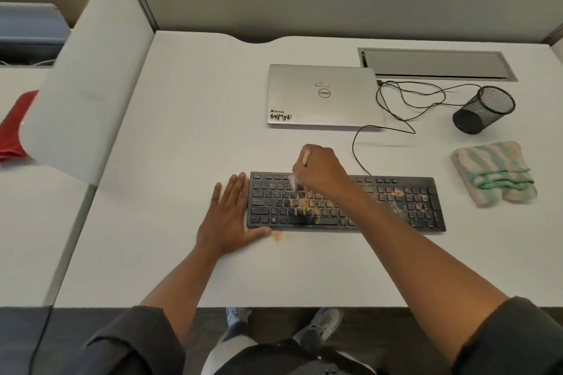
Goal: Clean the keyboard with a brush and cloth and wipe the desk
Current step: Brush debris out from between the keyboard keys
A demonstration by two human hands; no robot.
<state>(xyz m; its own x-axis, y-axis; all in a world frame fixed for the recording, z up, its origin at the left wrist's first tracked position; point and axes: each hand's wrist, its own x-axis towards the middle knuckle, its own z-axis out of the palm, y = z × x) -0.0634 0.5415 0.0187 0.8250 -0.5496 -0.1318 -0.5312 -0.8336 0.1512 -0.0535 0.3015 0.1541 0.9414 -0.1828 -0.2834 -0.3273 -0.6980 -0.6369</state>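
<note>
A black keyboard [396, 207] lies on the white desk [198, 116], dusted with tan crumbs across its middle and right keys. My right hand [320, 169] grips a small brush [300, 172]; its wooden handle end shows above my fist and its pale bristles touch the upper left key rows. My left hand [227, 216] lies flat on the desk against the keyboard's left end, fingers straight. A folded green and beige striped cloth [493, 173] sits to the right of the keyboard. A small tan smear [277, 236] marks the desk just in front of the keyboard.
A shut silver laptop [324, 96] lies behind the keyboard, with a black cable [405, 106] looping to its right. A black mesh pen cup [484, 109] lies tipped over at the right. A metal cable hatch [435, 64] sits at the back. A white divider [82, 79] stands at left.
</note>
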